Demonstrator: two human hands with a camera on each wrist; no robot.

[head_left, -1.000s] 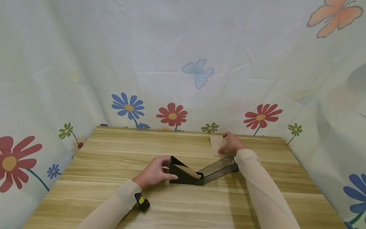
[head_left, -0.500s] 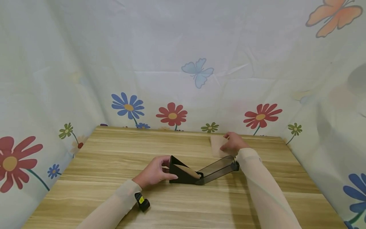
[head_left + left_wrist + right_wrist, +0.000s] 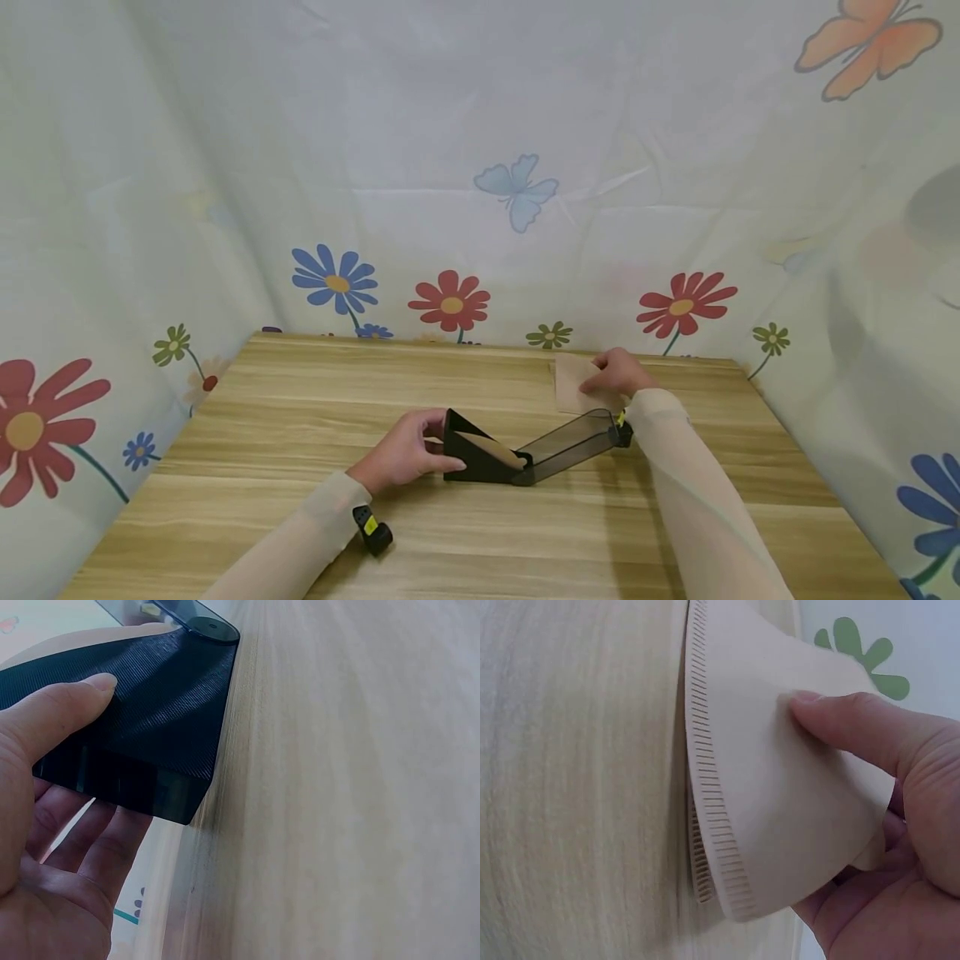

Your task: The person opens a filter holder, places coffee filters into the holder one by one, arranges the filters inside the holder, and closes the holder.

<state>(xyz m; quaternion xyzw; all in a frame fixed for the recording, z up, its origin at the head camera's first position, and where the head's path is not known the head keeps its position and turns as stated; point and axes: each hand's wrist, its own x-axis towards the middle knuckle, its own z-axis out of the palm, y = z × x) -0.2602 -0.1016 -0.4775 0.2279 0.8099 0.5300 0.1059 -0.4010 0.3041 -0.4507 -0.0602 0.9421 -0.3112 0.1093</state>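
Observation:
My left hand (image 3: 405,448) grips the back end of a black wedge-shaped coffee filter holder (image 3: 483,470), thumb on its ribbed side (image 3: 165,712) in the left wrist view. The holder's see-through smoky lid (image 3: 566,443) is swung open to the right, and a tan paper filter (image 3: 491,448) shows inside. Near the table's far edge, my right hand (image 3: 621,372) pinches tan paper coffee filters (image 3: 570,385). The right wrist view shows the thumb on the front cone filter (image 3: 757,787), with its crimped edge. Another filter's crimped edge (image 3: 700,870) peeks out behind it.
The wood-grain table (image 3: 360,375) carries the holder and filters. A flower-and-butterfly curtain (image 3: 420,192) stands around its back and sides. Black wrist straps (image 3: 373,533) sit on both sleeves; the open lid's end lies close to the right wrist.
The right hand has shifted slightly right, its fingers drawing closer on the filters. The top filter has moved a little off the one under it. The left hand and holder stay put.

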